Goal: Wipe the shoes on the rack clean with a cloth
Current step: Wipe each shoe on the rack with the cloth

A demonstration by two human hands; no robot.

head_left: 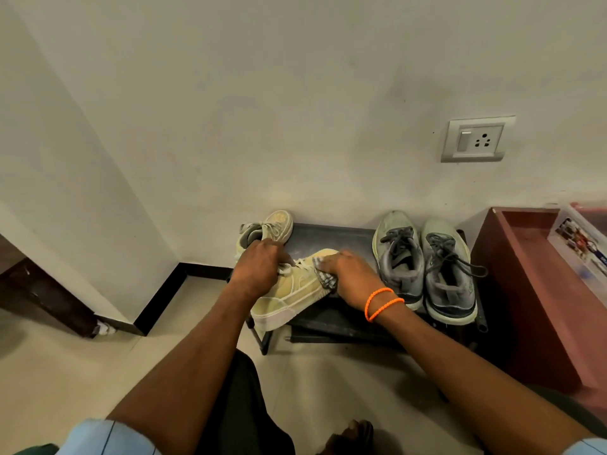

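A yellow sneaker (292, 290) lies tilted across the left front of the dark shoe rack (331, 234), its heel jutting past the rack's edge. My left hand (259, 267) grips it at the laces and tongue. My right hand (351, 277) presses a grey patterned cloth (326, 279) against the sneaker's right side, fingers curled over the cloth. The matching yellow sneaker (276, 228) stands at the back left of the rack, partly hidden behind my left hand. Two grey running shoes (399, 257) (448, 270) sit side by side on the rack's right half.
A red-brown cabinet (525, 290) stands right of the rack, a printed plastic pack (581, 244) on top. A wall socket (478, 139) is above the grey shoes. A dark wooden piece of furniture (36, 284) stands at the left. My knees and one foot show below.
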